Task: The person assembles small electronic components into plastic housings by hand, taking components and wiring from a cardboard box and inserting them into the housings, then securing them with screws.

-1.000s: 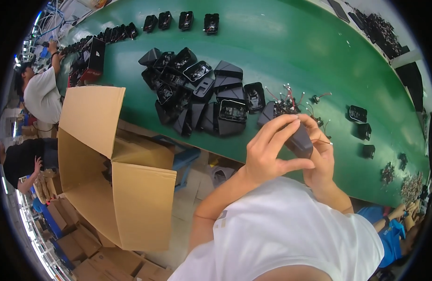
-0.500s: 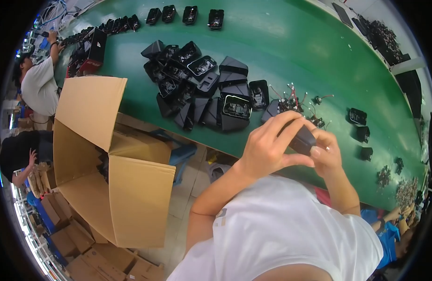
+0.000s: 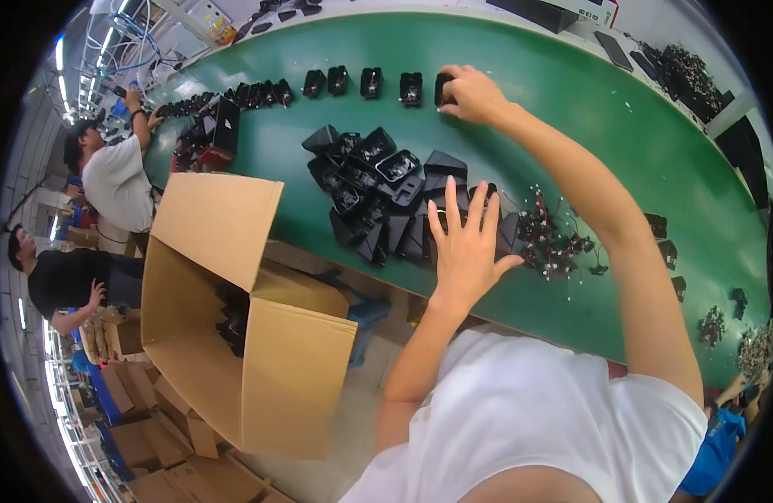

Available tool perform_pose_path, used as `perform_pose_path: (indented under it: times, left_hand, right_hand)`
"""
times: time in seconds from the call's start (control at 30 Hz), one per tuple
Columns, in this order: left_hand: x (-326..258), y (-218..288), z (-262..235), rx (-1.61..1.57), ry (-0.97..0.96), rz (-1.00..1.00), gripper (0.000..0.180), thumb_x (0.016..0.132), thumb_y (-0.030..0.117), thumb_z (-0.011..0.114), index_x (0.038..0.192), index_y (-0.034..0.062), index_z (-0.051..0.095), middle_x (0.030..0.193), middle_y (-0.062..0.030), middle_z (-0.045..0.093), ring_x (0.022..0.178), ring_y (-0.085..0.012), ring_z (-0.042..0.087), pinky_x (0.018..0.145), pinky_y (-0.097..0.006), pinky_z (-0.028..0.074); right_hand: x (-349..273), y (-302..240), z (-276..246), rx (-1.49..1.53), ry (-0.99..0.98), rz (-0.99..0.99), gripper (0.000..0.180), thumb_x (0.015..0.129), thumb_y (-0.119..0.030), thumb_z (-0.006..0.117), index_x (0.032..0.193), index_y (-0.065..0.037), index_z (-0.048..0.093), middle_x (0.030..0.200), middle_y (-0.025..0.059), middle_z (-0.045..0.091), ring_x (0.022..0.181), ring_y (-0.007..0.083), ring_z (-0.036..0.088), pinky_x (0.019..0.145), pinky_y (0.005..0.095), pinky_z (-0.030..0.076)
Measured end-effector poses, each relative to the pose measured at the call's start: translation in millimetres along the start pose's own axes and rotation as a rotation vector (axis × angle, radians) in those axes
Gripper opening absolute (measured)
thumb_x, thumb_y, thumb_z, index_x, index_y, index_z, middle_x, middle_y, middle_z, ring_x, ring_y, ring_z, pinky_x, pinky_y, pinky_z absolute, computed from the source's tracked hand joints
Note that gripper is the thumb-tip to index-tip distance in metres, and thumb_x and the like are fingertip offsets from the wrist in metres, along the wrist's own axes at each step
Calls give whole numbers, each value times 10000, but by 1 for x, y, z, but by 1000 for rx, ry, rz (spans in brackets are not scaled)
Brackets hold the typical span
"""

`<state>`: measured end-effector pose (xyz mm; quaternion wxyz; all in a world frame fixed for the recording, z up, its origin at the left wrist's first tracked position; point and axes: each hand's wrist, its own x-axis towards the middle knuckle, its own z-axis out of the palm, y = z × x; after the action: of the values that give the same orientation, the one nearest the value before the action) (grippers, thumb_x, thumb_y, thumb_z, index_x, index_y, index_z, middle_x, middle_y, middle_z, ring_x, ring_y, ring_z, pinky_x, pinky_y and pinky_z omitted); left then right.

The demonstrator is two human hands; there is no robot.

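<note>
My right hand (image 3: 472, 90) is stretched far across the green table (image 3: 571, 109), fingers closed on a small black plastic part (image 3: 443, 87) at the right end of a row of like parts (image 3: 365, 82). My left hand (image 3: 463, 239) hovers with fingers spread and empty, just over the near edge of a heap of black plastic housings (image 3: 385, 197). A tangle of small wired pieces (image 3: 550, 239) lies right of that hand.
An open cardboard box (image 3: 227, 318) with black parts inside stands on the floor at my left. Two other people sit at the far left, one reaching onto the table. More black parts (image 3: 663, 235) and small heaps (image 3: 755, 344) lie along the right side.
Both hands were together near my chest on a black part. Now the right hand has reached far out to the row with it, and the left hand has let go and opened.
</note>
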<state>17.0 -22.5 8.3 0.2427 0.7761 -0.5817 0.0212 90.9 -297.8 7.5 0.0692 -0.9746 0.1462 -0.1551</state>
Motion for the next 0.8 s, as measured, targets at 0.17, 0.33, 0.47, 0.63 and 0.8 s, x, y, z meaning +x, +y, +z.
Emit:
perform_pose_path:
  times: [0.17,0.33,0.47,0.63,0.8]
  left_hand:
    - [3,-8,10,-49,-1,74,647,659,475,846,1154,85,697,1452,-106,463,1457,-433,238,1110,-699,168]
    - [-4,-14,12,-61,143,51,246,803,249,764,995,105,708,1370,-103,535,1405,-414,348,1110,-630,217]
    - [-1,-16,23,-107,232,19,122,841,180,730,913,95,680,1332,-105,567,1362,-412,404,1053,-553,293]
    - [-1,-4,23,2,69,22,435,775,329,813,1112,89,679,1387,-98,508,1401,-410,332,1080,-590,249]
    - [5,-4,24,81,47,61,344,765,245,790,1045,88,668,1370,-95,516,1407,-405,339,1115,-628,202]
  right_hand:
    - [-15,12,-6,-221,165,-114,325,821,-327,766,1013,-67,729,1314,148,586,1194,378,551,964,454,504]
    - [-116,2,-126,186,119,-176,316,860,-229,742,1096,-35,662,1210,147,644,1116,317,623,939,431,513]
    - [-250,7,-167,311,-88,200,189,839,-124,743,984,-22,679,954,102,697,851,239,673,743,326,535]
    - [-355,-24,-135,389,56,788,254,784,-151,811,931,-8,661,749,62,684,625,137,648,600,272,505]
    - [-356,-39,-93,338,71,910,258,783,-145,811,920,0,647,688,63,677,579,122,641,573,262,510]
